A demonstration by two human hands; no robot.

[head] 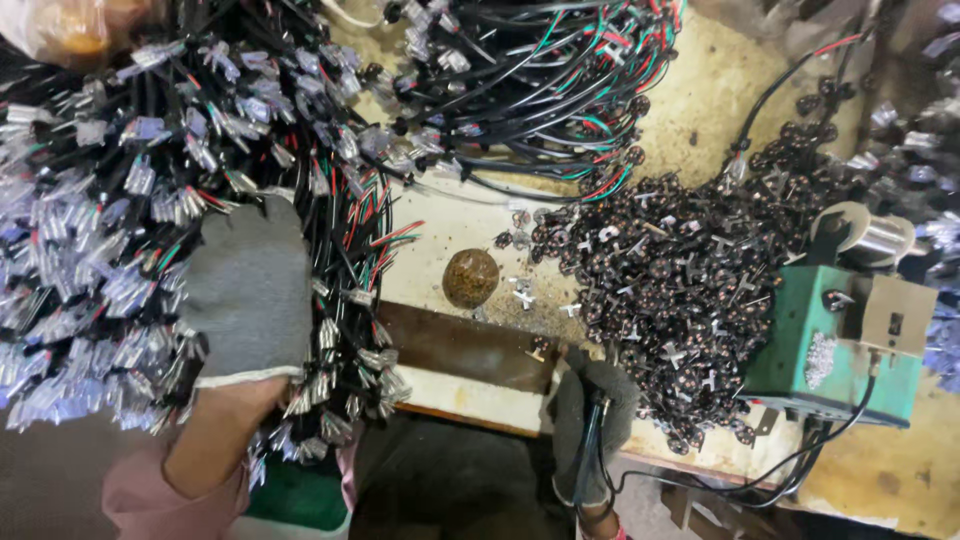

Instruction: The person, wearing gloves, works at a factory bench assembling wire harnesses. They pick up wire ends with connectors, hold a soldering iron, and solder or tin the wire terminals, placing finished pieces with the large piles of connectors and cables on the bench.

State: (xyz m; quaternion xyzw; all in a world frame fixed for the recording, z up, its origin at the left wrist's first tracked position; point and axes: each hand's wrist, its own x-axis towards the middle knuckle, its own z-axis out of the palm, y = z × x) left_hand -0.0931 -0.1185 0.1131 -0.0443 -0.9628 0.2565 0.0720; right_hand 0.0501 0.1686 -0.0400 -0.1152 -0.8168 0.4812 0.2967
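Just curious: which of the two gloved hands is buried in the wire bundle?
The left hand, in the big pile of wires. The right hand grips one black cable at the bench edge.

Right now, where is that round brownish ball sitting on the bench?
In the head view the brown ball sits mid-frame on the pale bench top, between the wire bundle under the left hand and the heap of small dark metal parts to its right.

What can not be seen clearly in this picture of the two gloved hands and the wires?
- Left hand, head view: fingers buried in the wire bundle; grip unclear.
- Right hand, head view: the glove covers the fingers; whether they close on the black cable cannot be told.
- Small dark parts: too small to identify.
- Green machine: top right blurred.
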